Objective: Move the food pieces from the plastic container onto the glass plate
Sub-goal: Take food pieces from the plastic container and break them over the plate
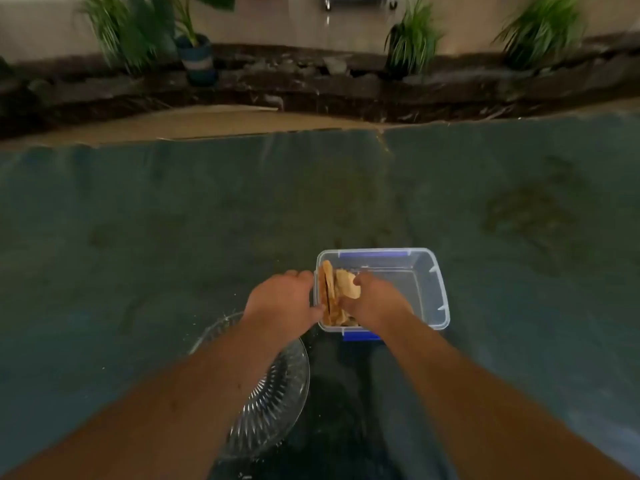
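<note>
A clear plastic container (429,289) with blue clips stands on the dark teal floor mat. Tan flat food pieces (327,282) stand on edge against its left wall. My right hand (375,299) is inside the container, its fingers closed on a pale folded food piece (348,284). My left hand (282,301) is at the container's left wall, its fingers touching the upright pieces. The cut-glass plate (277,393) lies nearer to me on the left, partly hidden under my left forearm, with nothing visible on it.
The teal mat (173,220) spreads wide on all sides. A strip of cardboard (225,123) lies at its far edge. Beyond runs a dark rocky border with several potted plants (195,50).
</note>
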Available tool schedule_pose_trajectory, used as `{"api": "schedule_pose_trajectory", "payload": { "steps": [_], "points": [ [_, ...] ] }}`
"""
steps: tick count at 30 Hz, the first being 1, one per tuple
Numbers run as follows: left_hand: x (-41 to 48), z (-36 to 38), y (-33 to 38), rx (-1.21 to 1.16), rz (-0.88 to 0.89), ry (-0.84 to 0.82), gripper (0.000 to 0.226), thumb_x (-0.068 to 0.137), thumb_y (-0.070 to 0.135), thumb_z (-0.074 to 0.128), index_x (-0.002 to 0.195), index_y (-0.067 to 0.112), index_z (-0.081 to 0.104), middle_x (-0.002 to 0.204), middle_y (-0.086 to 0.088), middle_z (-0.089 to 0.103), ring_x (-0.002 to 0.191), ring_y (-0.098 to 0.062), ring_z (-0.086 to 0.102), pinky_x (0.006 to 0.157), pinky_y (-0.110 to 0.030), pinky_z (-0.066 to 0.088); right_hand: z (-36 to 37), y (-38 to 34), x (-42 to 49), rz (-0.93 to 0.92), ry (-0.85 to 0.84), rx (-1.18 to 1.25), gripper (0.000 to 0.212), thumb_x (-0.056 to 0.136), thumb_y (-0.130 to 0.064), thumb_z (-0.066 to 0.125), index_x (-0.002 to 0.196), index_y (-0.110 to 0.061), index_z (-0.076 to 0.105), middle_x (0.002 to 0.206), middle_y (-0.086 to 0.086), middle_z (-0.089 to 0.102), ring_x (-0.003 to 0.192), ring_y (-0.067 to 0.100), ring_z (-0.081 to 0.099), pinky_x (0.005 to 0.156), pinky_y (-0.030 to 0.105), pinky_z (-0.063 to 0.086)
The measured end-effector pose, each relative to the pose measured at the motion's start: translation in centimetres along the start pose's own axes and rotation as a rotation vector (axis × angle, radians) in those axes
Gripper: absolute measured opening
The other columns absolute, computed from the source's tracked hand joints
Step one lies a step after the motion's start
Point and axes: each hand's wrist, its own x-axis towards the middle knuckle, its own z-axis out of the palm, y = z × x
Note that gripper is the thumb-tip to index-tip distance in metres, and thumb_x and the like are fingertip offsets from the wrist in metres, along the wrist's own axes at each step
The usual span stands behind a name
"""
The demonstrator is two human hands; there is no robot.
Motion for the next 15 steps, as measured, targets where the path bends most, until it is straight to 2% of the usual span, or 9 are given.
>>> {"api": "schedule_pose_trajectory", "payload": {
  "steps": [3,5,7,9,11,15],
  "points": [
    [0.8,1.4,0.3,-0.039,-0.028,-0.002,0.039,0.089,0.057,0.063,0.116,0.029,0.059,0.101,0.005,0.064,0.085,-0.014,0.059,0.064,-0.034,0.047,1.3,0.8,2.1,-0.048,-0.132,0.135,0.029,0.100,-0.043,0.066,0.119,-0.021,0.070,0.115,0.004,0.075,0.102,0.025,0.069,0.105,0.051,0.051],
    [1.1,2.0,0.6,-0.076,-0.025,0.025,0.036,0.091,0.056,0.060,0.115,0.029,0.060,0.100,0.004,0.064,0.083,-0.015,0.059,0.064,-0.034,0.046,1.7,1.2,2.9,-0.109,-0.211,0.164,0.030,0.093,-0.042,0.075,0.116,-0.023,0.071,0.112,0.002,0.075,0.098,0.021,0.069,0.103,0.048,0.053],
    [1.5,2.5,0.9,-0.114,-0.016,0.028,0.035,0.092,0.054,0.059,0.115,0.029,0.060,0.099,0.003,0.064,0.083,-0.016,0.060,0.065,-0.035,0.047,2.2,1.6,3.6,-0.148,-0.249,0.166,0.043,0.083,-0.050,0.081,0.118,-0.028,0.071,0.111,-0.001,0.073,0.098,0.018,0.069,0.101,0.044,0.055],
    [1.8,2.9,1.1,-0.130,-0.020,0.026,0.035,0.092,0.054,0.059,0.115,0.028,0.058,0.097,0.003,0.063,0.082,-0.017,0.060,0.066,-0.037,0.050,2.6,1.6,3.9,-0.191,-0.290,0.075,0.065,0.072,-0.063,0.078,0.126,-0.030,0.067,0.118,-0.002,0.070,0.105,0.018,0.067,0.103,0.044,0.055],
    [2.0,3.2,1.4,-0.141,-0.028,0.024,0.037,0.092,0.056,0.059,0.116,0.028,0.056,0.097,0.003,0.063,0.083,-0.018,0.061,0.069,-0.038,0.054,3.1,1.7,4.2,-0.207,-0.298,0.026,0.080,0.063,-0.068,0.077,0.132,-0.029,0.063,0.123,-0.002,0.068,0.110,0.020,0.066,0.105,0.044,0.054],
    [2.3,3.5,1.7,-0.153,-0.060,0.032,0.040,0.091,0.057,0.061,0.116,0.028,0.055,0.091,0.005,0.059,0.081,-0.018,0.061,0.064,-0.035,0.047,3.3,2.2,4.4,-0.192,-0.287,0.061,0.089,0.063,-0.065,0.082,0.139,-0.026,0.058,0.126,-0.002,0.068,0.113,0.021,0.065,0.107,0.047,0.054]
  ]
}}
